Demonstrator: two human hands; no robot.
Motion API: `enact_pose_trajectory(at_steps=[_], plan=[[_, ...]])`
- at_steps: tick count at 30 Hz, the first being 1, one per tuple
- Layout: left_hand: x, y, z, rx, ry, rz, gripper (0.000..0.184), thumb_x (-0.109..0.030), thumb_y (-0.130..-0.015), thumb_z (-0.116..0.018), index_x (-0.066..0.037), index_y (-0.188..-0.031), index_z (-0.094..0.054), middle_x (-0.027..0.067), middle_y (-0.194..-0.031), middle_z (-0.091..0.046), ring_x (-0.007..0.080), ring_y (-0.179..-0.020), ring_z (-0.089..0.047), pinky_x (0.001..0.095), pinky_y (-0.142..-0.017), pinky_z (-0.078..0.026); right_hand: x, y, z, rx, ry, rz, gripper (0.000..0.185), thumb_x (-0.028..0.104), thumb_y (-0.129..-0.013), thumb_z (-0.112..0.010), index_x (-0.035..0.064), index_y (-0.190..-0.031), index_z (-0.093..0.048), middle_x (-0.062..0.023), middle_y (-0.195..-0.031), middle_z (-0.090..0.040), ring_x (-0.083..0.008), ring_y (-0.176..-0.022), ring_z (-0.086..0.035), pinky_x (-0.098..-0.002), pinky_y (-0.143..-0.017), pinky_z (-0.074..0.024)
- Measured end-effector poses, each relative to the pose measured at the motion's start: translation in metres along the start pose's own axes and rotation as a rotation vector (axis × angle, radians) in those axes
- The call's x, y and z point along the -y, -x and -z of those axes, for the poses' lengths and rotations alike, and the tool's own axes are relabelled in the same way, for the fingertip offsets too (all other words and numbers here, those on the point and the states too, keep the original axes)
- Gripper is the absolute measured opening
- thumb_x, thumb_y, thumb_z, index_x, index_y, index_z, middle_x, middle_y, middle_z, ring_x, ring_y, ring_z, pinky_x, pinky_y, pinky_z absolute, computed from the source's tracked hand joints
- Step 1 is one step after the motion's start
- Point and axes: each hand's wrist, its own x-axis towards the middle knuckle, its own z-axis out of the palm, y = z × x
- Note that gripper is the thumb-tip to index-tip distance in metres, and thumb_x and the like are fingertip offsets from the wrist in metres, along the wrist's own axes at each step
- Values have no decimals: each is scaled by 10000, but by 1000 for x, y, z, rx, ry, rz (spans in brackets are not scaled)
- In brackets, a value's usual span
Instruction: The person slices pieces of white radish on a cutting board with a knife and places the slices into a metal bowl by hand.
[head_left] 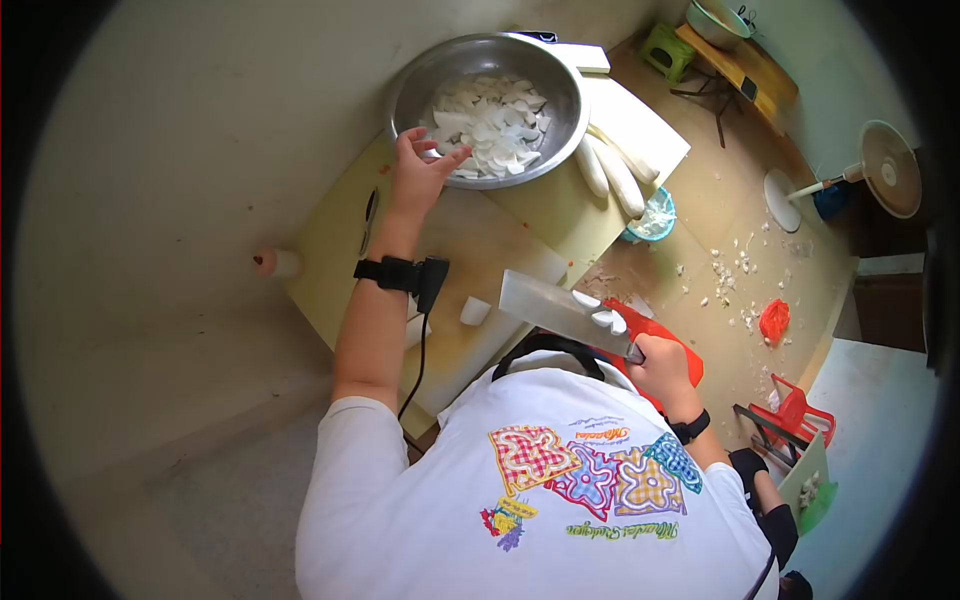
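Left fingers (458, 157): yours spread, gripping nothing, at one bowl's (412, 92) rim
Right fingers (647, 355): yours clenched on one knife (540, 303), three blade slices (601, 318)
Bowl slices (495, 125): many, beyond your left fingers
Whole vegetables (616, 178): three, right of them

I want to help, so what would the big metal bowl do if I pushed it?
The bowl looks like metal, so it should stay stiff. It flares wide, so pressing hard on the rim might tip it. The white slices lie loose inside, so they'd probably shift.
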Motion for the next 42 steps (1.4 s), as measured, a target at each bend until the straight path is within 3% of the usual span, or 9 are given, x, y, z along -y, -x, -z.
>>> enact_pose_trajectory(at_steps=[3,10,19,25,29,32,36,38,42], plan=[[2,27,-7,-90,-294,-78,731,-367,-832,-802,10,-1351,-453,141,-1241,-557,207,-1012,-592,328,-850,-523,8,11,6,-12,-15,12,193,133,-669,-714,70,-664,-532,-131,-613,-574,-339,-583,-607,-431,-532,-478],[-1,84,-40,900,-376,71,620,-386,-907,-707,36,-1325,-527,168,-1126,-674,228,-1009,-640,345,-862,-527,10,-28,19,9,137,201,208,172,-664,-748,86,-750,-579,-97,-672,-607,-305,-642,-627,-423,-582,-499],[13,111,-55,1059,-141,257,515,-281,-907,-729,13,-1295,-560,92,-1123,-692,147,-1010,-636,297,-900,-501,28,-55,39,55,280,477,262,245,-610,-779,118,-730,-584,-43,-660,-597,-244,-640,-634,-382,-565,-492],[15,109,-51,1137,-315,245,388,-262,-890,-739,-16,-1175,-645,46,-933,-666,124,-816,-612,275,-733,-505,36,-51,33,72,247,534,228,217,-638,-746,114,-715,-557,-39,-674,-593,-242,-627,-622,-379,-572,-490],[20,70,-48,960,-51,255,244,-177,-914,-699,-48,-1116,-651,19,-921,-658,105,-715,-617,263,-652,-509,36,-46,31,63,241,540,228,215,-640,-744,113,-736,-564,-39,-656,-585,-243,-617,-621,-376,-570,-491],[-2,22,-39,348,517,270,436,-152,-912,-693,-14,-1307,-567,84,-1124,-642,165,-934,-644,275,-774,-513,37,-41,30,81,255,502,218,218,-646,-741,117,-742,-574,-42,-659,-593,-243,-622,-627,-375,-565,-494],[-25,22,-44,72,162,201,589,-188,-893,-728,14,-1392,-488,116,-1241,-608,202,-1034,-625,326,-880,-515,30,-34,25,81,253,484,211,224,-653,-741,118,-740,-580,-43,-666,-602,-242,-625,-632,-375,-561,-497],[-6,46,-53,676,-199,123,734,-260,-875,-756,22,-1452,-400,147,-1350,-552,231,-1138,-592,362,-925,-509,28,-33,23,130,277,468,217,232,-659,-744,118,-747,-582,-44,-671,-608,-242,-623,-632,-376,-563,-501],[-15,120,-76,1189,-274,76,865,-346,-863,-762,-33,-1527,-305,179,-1437,-463,239,-1267,-495,356,-965,-485,32,-36,24,118,277,482,227,240,-665,-745,114,-762,-584,-43,-670,-609,-241,-623,-635,-380,-569,-502]])
